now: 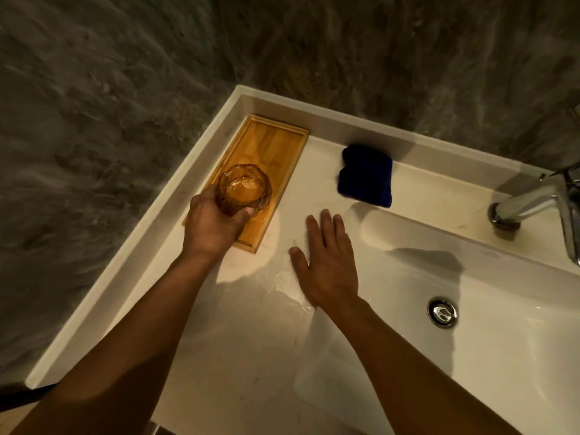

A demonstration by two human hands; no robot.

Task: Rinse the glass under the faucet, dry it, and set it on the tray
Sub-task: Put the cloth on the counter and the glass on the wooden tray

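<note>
An amber faceted glass (248,183) stands upright over the near half of a wooden tray (270,142) at the left of the white counter. My left hand (213,224) grips the glass from its near side, fingers curled round its wall. Whether the glass touches the tray I cannot tell. My right hand (326,262) lies flat and open on the wet counter between the tray and the basin, holding nothing. A folded dark blue cloth (365,175) lies behind it. The chrome faucet (533,202) is at the right edge; no water runs from it.
The white basin (470,277) with its chrome drain (442,311) fills the right side. Water puddles (288,284) lie on the counter by my right hand. A raised white rim (188,152) borders the counter against grey stone walls.
</note>
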